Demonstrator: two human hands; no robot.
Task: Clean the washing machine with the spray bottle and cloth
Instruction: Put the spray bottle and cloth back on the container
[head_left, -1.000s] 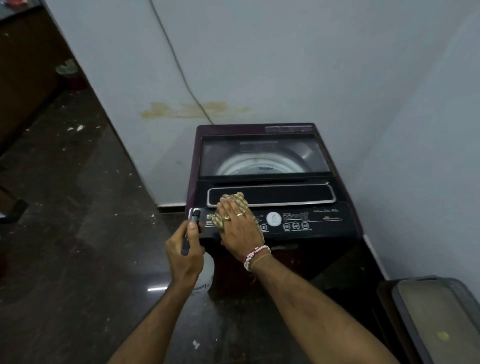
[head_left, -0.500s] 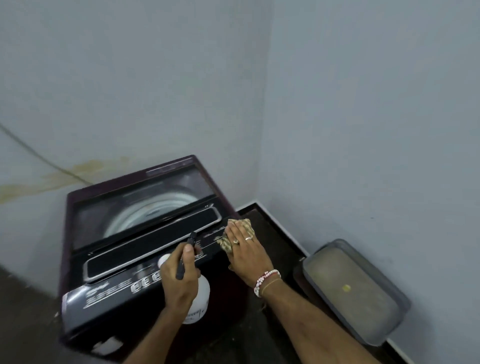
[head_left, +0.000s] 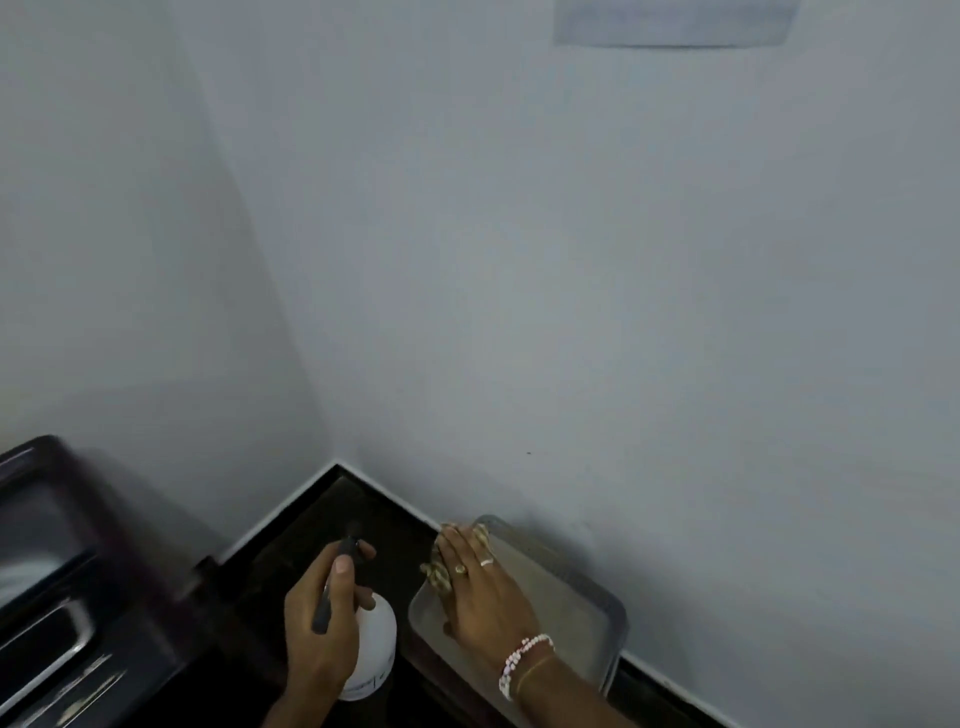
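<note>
The washing machine (head_left: 57, 587) now sits only in the lower left corner of the frame, dark and blurred, with part of its lid and control panel showing; a moment ago it was in the middle of my view and my right hand pressed the cloth on its panel. My head has turned to the right, toward the corner of the room, and both hands have left the machine. My right hand (head_left: 480, 592) is now at the lower centre of the frame, flat with the fingers stretched, and the yellowish cloth (head_left: 435, 571) is under the fingers; only its edges show beside them. This hand appears over the grey tray (head_left: 587, 597) that stands on the floor against the right wall, but I cannot tell whether the cloth touches the tray or is above it. My left hand (head_left: 324, 618) is closed around the neck of the white spray bottle (head_left: 376, 639), the thumb lies on the dark trigger part, and the nozzle points up toward the corner, away from the machine. I judge that wiping of the front panel is paused or finished, and that I am going around to the right side of the machine. The rest of its body probably is not yet cleaned.
</note>
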